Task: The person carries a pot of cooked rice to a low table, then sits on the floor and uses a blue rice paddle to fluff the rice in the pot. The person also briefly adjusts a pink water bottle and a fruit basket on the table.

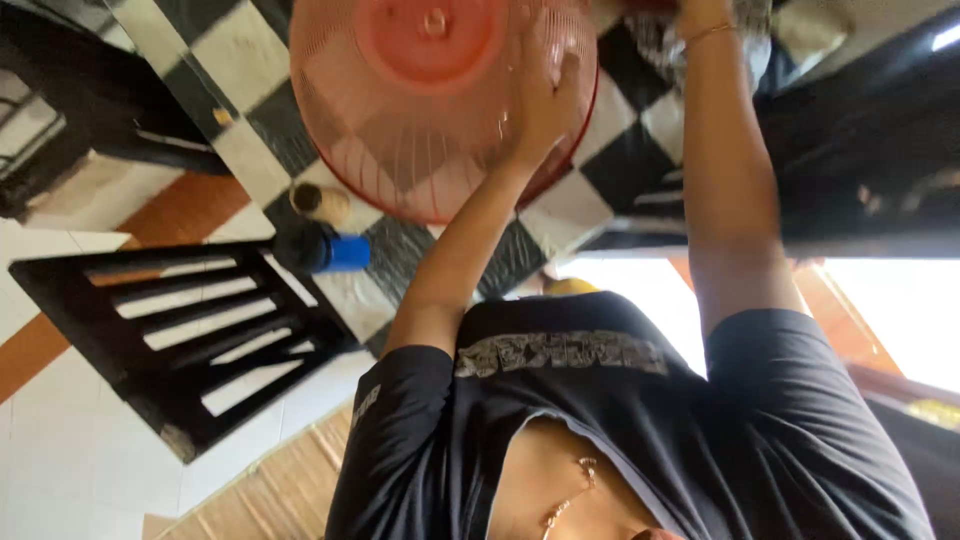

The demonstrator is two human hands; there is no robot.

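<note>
Pink round fan grille [400, 150], held over the checkered floor [610, 170] near the top edge, apparently detached from any fan body; left hand [540, 110] spread flat against its wires; right hand [703, 12] cropped, grip indeterminable; blue-capped bottle [322, 248] below.

A single head-worn camera looks steeply down the wearer's own chest, so the dark shirt [600, 420] fills the lower frame at very close range. Both arms stretch toward the top edge, where a pink fan guard [400, 120] sits near the lens. The checkered floor [230, 60] lies beyond, across the upper left.
</note>
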